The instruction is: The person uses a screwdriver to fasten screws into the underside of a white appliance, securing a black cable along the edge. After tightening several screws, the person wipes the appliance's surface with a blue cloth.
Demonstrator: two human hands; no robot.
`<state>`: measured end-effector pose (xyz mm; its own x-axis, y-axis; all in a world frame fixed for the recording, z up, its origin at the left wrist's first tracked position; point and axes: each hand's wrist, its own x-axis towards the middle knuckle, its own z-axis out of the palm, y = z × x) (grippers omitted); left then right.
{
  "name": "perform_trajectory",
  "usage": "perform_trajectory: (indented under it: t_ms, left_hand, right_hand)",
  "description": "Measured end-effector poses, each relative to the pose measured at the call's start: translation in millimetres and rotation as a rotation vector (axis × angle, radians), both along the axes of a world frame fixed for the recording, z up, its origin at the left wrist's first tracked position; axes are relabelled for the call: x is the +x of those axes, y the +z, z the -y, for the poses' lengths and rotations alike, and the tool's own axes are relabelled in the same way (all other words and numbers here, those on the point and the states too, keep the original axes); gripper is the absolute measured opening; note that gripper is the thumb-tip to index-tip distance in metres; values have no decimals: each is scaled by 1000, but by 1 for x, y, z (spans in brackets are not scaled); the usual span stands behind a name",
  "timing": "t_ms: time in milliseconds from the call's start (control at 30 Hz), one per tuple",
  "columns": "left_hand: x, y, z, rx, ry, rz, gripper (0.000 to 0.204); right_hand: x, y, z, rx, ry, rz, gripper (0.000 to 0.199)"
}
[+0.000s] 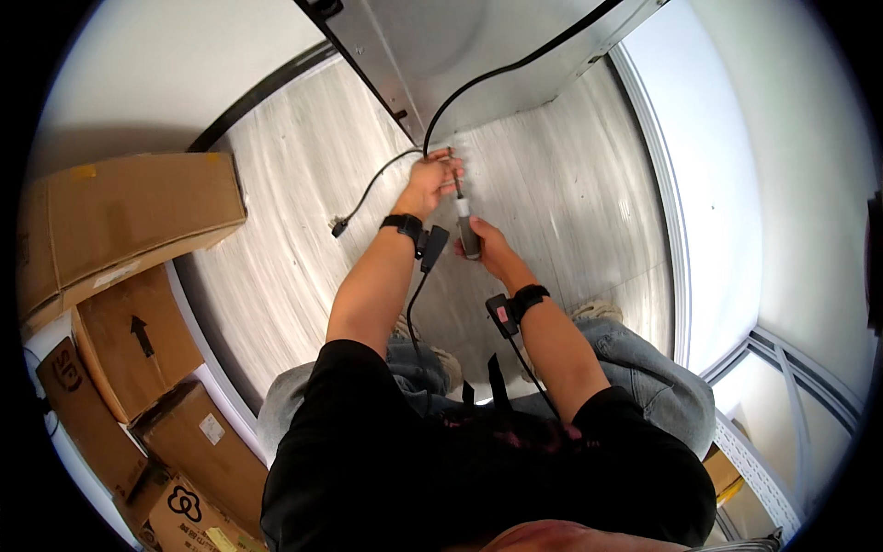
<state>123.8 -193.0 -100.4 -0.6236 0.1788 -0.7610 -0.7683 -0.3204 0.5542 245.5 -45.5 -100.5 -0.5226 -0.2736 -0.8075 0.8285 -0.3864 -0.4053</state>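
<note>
My left hand (pixel 430 181) is closed around a black cable (pixel 478 81) and pinches the metal shaft of a screwdriver near its tip. My right hand (pixel 483 244) grips the screwdriver's grey handle (pixel 468 232) from below. The cable runs up from my left hand over a grey metal panel (pixel 478 46), and its other end trails left to a black plug (pixel 339 225) lying on the floor. Both wrists wear black bands with small devices attached. I am crouched, with my knees in blue jeans below my arms.
Several brown cardboard boxes (pixel 120 221) are stacked at the left. The floor (pixel 276 276) is pale wood-grain. A white wall with a grey rail (pixel 676 230) runs along the right. A perforated metal strip (pixel 754 469) lies at the lower right.
</note>
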Motion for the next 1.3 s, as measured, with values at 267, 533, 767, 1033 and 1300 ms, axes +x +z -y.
perform_trajectory:
  t_ms: [267,533,767,1033,1300]
  left_hand:
    - [-32,82,-62,-50,-265,-273,24]
    - [-56,166,-116,-146,-399,-497,28]
    - [-53,200,-131,-153,-585,-574,35]
    - [-25,316,-126,-96,-835,-733,40]
    - [15,539,-151,75,-876,-850,36]
  right_hand:
    - [-26,62,-35,151,-94,-269,28]
    - [-73,116,-69,152,-345,-390,22]
    - [-90,165,-84,88,-552,-407,25]
    - [-55,319,-106,228,-528,-328,20]
    - [-3,554,-151,472,-397,-508,32]
